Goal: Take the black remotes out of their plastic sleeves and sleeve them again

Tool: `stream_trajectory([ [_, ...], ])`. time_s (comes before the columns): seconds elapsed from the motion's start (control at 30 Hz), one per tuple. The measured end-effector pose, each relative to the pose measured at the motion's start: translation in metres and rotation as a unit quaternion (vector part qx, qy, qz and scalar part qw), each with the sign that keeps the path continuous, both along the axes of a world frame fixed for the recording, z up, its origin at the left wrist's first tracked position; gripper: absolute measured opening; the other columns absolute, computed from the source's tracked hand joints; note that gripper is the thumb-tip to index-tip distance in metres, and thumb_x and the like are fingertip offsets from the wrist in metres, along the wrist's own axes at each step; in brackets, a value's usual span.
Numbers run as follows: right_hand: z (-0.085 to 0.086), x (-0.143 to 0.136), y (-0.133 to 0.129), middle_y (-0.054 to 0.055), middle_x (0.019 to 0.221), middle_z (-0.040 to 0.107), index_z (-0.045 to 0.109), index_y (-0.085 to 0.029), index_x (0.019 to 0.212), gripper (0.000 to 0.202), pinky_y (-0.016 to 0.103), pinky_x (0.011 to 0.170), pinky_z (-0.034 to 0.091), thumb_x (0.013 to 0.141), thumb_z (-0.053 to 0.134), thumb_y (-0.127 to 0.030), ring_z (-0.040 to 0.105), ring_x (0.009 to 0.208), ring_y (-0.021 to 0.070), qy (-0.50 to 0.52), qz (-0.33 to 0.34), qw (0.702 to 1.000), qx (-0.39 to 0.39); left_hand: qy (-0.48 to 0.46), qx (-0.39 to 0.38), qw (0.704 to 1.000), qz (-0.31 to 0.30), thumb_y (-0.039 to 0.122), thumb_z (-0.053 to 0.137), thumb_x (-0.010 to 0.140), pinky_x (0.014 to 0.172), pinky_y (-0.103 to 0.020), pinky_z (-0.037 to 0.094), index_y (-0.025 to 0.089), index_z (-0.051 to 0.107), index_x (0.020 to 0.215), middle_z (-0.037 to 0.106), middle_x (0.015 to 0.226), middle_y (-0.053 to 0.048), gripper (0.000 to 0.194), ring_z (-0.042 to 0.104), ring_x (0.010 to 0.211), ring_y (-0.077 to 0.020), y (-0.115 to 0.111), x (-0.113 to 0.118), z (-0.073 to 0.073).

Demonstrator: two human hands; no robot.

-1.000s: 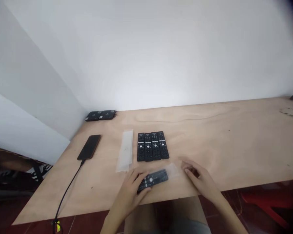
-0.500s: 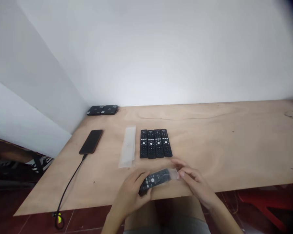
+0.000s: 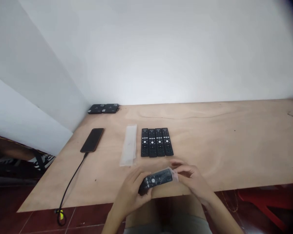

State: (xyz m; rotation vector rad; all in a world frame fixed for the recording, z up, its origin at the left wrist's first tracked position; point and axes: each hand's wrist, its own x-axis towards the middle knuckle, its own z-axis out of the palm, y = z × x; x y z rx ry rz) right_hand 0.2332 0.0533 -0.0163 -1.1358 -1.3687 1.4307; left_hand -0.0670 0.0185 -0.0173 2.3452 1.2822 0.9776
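My left hand is wrapped round the lower end of a black remote, which is tilted up to the right above the table's front edge. Clear plastic film covers the remote and sticks out past its right end. At that end, the fingers of my right hand pinch the loose plastic sleeve. Several black remotes lie side by side just beyond my hands. To their left rest flat, translucent sleeves, overlapping one another.
A phone with a black cable lies on the wooden table at the left. Two black boxes sit by the wall at the back left. A red stool stands below the table at the right.
My right hand has closed in on the remote's right end, and the loose plastic there looks shorter and bunched. More of the remote's right end shows through the film. The view has shifted slightly.
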Motion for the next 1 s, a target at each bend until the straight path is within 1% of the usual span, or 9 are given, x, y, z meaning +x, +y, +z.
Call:
stream_trajectory([
  [0.1,-0.005,-0.002,-0.002,0.015,0.144,0.074,0.091,-0.026,0.095,0.038,0.052,0.114,0.057,0.088,0.089,-0.063,0.068,0.135,0.0377,0.012,-0.022,1.0,-0.007,0.003,-0.011,1.0,-0.008,0.012,0.072,0.086,0.1,-0.044,0.063,0.027,0.063,0.134,0.075,0.124,-0.009,0.051,0.074,0.115,-0.0291,0.0,0.0,0.002],
  [0.23,-0.006,-0.004,-0.006,0.014,0.149,0.07,0.09,-0.027,0.095,0.03,0.05,0.115,0.055,0.087,0.092,-0.056,0.064,0.141,0.0378,0.012,0.017,1.0,0.001,0.013,0.0,1.0,-0.007,0.012,0.071,0.09,0.101,-0.045,0.061,0.025,0.061,0.136,0.074,0.123,-0.01,0.049,0.072,0.114,-0.0292,0.0,0.0,0.0],
  [0.4,-0.014,-0.006,-0.005,0.014,0.128,0.075,0.089,-0.026,0.092,0.028,0.045,0.109,0.058,0.089,0.09,-0.054,0.07,0.13,0.0345,0.001,-0.029,0.999,0.032,0.018,-0.008,1.0,-0.007,0.014,0.069,0.092,0.1,-0.046,0.061,0.025,0.061,0.135,0.072,0.122,-0.01,0.045,0.071,0.113,-0.0291,-0.001,0.0,-0.002],
  [0.5,-0.017,-0.006,-0.002,0.015,0.121,0.078,0.088,-0.024,0.079,0.035,0.044,0.102,0.061,0.091,0.087,-0.058,0.074,0.119,0.0343,-0.016,-0.039,0.998,0.039,0.011,-0.021,1.0,-0.012,0.014,0.07,0.092,0.102,-0.046,0.06,0.026,0.06,0.134,0.072,0.121,-0.009,0.045,0.071,0.113,-0.0285,-0.002,-0.001,-0.002],
  [0.57,-0.016,-0.007,-0.001,0.016,0.122,0.078,0.088,-0.024,0.076,0.04,0.045,0.101,0.062,0.093,0.083,-0.06,0.075,0.117,0.0348,-0.025,-0.026,0.998,0.045,0.009,-0.027,1.0,-0.012,0.015,0.07,0.092,0.102,-0.045,0.06,0.026,0.06,0.135,0.071,0.121,-0.009,0.046,0.071,0.113,-0.0285,-0.003,-0.001,-0.001],
  [0.63,-0.013,-0.009,-0.002,0.016,0.124,0.079,0.091,-0.025,0.087,0.037,0.047,0.104,0.061,0.094,0.083,-0.06,0.073,0.121,0.0357,-0.021,-0.021,0.998,0.047,0.008,-0.035,0.999,-0.013,0.015,0.07,0.092,0.1,-0.044,0.061,0.026,0.06,0.136,0.071,0.122,-0.01,0.047,0.071,0.112,-0.0283,-0.003,-0.002,0.0],
  [0.73,-0.008,-0.012,-0.005,0.016,0.129,0.078,0.092,-0.027,0.101,0.035,0.05,0.11,0.058,0.088,0.089,-0.059,0.07,0.129,0.0374,-0.022,-0.024,0.999,0.038,0.007,-0.038,0.999,-0.025,0.014,0.07,0.091,0.1,-0.044,0.061,0.026,0.06,0.137,0.072,0.122,-0.01,0.048,0.071,0.112,-0.0279,-0.003,-0.002,0.001],
  [0.9,-0.002,-0.017,-0.008,0.016,0.13,0.077,0.091,-0.025,0.093,0.036,0.051,0.114,0.054,0.085,0.092,-0.059,0.069,0.13,0.038,-0.043,-0.011,0.999,0.006,0.008,-0.031,0.999,-0.035,0.013,0.07,0.09,0.101,-0.044,0.061,0.027,0.062,0.138,0.074,0.123,-0.009,0.05,0.071,0.112,-0.0281,-0.003,0.0,0.003],
  [1.0,0.001,-0.014,-0.007,0.014,0.124,0.077,0.089,-0.024,0.086,0.037,0.047,0.106,0.057,0.081,0.094,-0.06,0.071,0.123,0.0361,-0.022,-0.008,0.999,-0.024,0.01,-0.033,0.999,-0.03,0.015,0.072,0.091,0.099,-0.044,0.061,0.027,0.064,0.137,0.074,0.122,-0.009,0.048,0.072,0.111,-0.0282,-0.003,-0.001,0.002],
])
